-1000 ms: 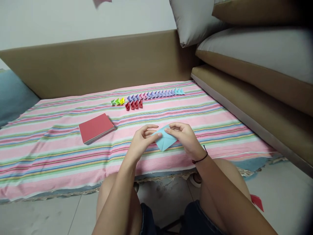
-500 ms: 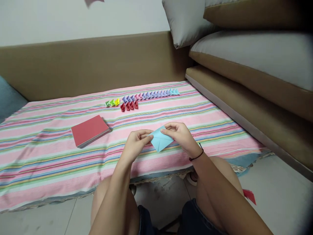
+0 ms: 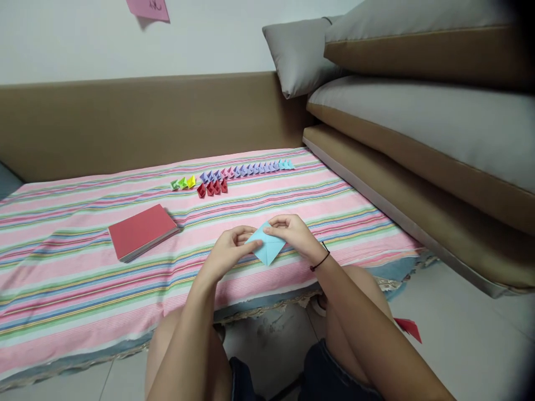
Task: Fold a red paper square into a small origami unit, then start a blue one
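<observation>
A light blue sheet of folded origami paper (image 3: 270,248) is held up over the front of the striped cloth, in a diamond shape with crease lines. My left hand (image 3: 234,245) pinches its left corner, thumb on the near face. At the upper edge my right hand (image 3: 288,231) grips it between thumb and fingers, and a dark cord circles that wrist. Farther back stand rows of small folded paper boats: red ones (image 3: 212,189), purple and pink ones (image 3: 246,170), light blue ones (image 3: 286,165), and green and yellow ones (image 3: 183,182).
A thick stack of paper with a red top (image 3: 144,231) lies left on the striped cloth (image 3: 92,289). Grey and brown cushions (image 3: 418,117) are piled at the right. Red paper (image 3: 408,328) is near the floor at right. A pink note (image 3: 150,8) hangs on the wall.
The view has tilted up and turned slightly right, so the scene sits lower and further left. Both hands still hold the blue paper, and its angle has shifted a little.
</observation>
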